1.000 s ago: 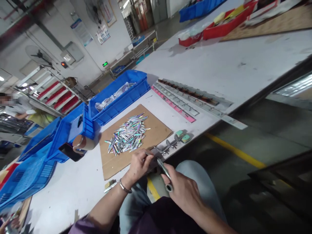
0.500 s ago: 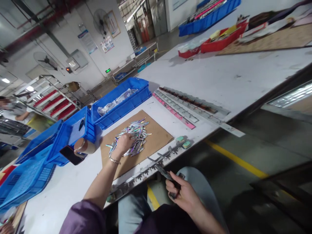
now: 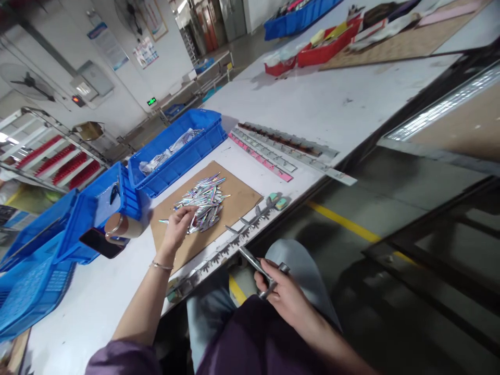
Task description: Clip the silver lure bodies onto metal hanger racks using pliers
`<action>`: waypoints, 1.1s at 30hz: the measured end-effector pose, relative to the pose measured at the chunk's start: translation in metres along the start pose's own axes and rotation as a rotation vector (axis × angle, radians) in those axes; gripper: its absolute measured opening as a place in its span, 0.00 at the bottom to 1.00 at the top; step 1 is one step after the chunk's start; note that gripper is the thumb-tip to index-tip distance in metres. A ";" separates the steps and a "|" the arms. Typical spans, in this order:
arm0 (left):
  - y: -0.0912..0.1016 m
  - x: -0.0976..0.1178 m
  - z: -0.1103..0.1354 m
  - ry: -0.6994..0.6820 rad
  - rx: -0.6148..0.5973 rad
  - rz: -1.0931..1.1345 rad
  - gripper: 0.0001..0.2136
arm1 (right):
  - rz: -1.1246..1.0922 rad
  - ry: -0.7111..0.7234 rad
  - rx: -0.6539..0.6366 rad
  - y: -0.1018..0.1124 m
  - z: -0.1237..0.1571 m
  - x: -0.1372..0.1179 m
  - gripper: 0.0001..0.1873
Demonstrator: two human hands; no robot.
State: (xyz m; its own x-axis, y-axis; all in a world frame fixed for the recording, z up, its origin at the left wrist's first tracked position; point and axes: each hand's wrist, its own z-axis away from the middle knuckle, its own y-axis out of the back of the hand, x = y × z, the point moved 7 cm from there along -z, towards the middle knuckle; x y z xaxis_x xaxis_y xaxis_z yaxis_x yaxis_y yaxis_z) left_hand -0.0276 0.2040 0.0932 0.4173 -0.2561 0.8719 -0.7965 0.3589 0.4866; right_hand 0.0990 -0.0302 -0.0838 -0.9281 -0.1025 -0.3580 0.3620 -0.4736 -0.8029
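White workbench [image 3: 89,307]: left hand [image 3: 177,224], at the metal strip [image 3: 224,247] 1 s ago, now has fingertips nearly together at silvery pieces [image 3: 205,200] piled on cardboard [image 3: 239,195], apparently picking, any catch unclear; right hand [image 3: 278,285] closes round a metal tool [image 3: 250,257].

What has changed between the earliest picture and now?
The left hand has moved from the toothed strip forward and left to the pile of shiny slivers; whether it grips one is unclear. The right hand still holds the metal tool. The mug and phone stayed put.
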 end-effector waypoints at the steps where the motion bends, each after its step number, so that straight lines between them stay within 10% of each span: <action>1: -0.006 -0.005 0.009 0.071 -0.034 0.201 0.13 | -0.072 -0.068 0.010 -0.001 -0.001 0.007 0.18; 7: -0.052 -0.017 0.052 0.233 -0.146 0.821 0.18 | -0.636 -0.504 -0.143 -0.024 -0.001 0.035 0.09; 14: -0.057 -0.036 0.064 -0.002 0.125 0.352 0.16 | -0.939 -0.618 -0.274 -0.041 -0.006 0.058 0.13; 18: -0.058 -0.042 0.066 -0.058 0.122 0.250 0.20 | -0.455 -0.324 -0.257 -0.034 -0.019 0.054 0.14; 25: -0.063 -0.031 0.073 -0.170 0.047 0.144 0.14 | 1.121 0.773 0.038 -0.028 0.002 -0.020 0.16; 29: -0.068 -0.018 0.077 -0.242 -0.020 0.005 0.13 | 1.564 1.002 0.080 -0.039 0.012 -0.022 0.18; 33: -0.070 -0.008 0.076 -0.308 -0.064 -0.096 0.11 | 1.421 0.940 0.056 -0.037 0.011 -0.021 0.18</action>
State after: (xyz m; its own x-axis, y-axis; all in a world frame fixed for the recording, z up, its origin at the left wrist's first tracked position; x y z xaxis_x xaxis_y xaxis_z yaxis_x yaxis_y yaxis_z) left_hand -0.0083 0.1126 0.0476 0.3293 -0.5476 0.7692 -0.7267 0.3731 0.5768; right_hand 0.1042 -0.0197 -0.0414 0.4743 0.0629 -0.8781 0.7757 -0.5015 0.3831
